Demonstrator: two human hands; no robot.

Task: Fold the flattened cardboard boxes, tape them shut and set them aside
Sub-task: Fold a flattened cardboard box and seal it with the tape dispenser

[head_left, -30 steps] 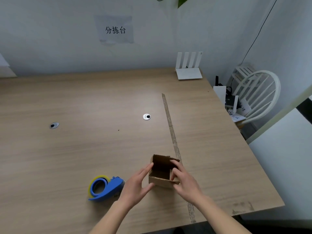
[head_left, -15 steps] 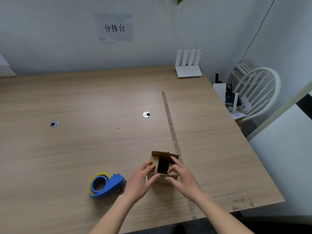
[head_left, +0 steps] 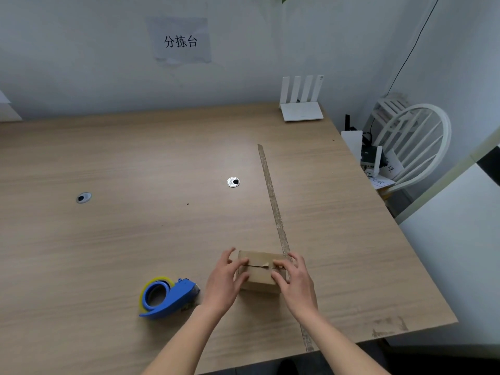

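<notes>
Left hand (head_left: 226, 280): presses the left end of the box, fingers laid over the top flaps and thumb against the near side, lightly curled round that corner.
Right hand (head_left: 293, 278): mirrors it on the right end, fingertips on the flaps near the seam, thumb on the near face.
Box (head_left: 261, 277): a small brown cardboard box, sitting on the table near its front edge, between the two hands; the top flaps are folded down and meet along a seam with a small torn-looking tab at the middle. No tape shows on it yet.
How it will handle: it looks light and fairly stiff, but the flaps will likely spring up if released. Best held by pinning the seam with one hand while the other fetches tape; squeezing the walls hard could dent them.
Tape dispenser (head_left: 166, 297): blue, with a yellow-edged roll, lying just left of the left hand, within easy reach.
Table (head_left: 135, 239): light wood, with a worn strip (head_left: 272, 196) running away from the box.
Grommets: two metal cable holes, one (head_left: 233, 182) mid-table, one (head_left: 84, 197) further left.
Router (head_left: 301, 104): white, at the far right corner.
Chair (head_left: 414, 147): white, beyond the table's right edge.
Wall sign (head_left: 180, 40): paper with printed characters.
</notes>
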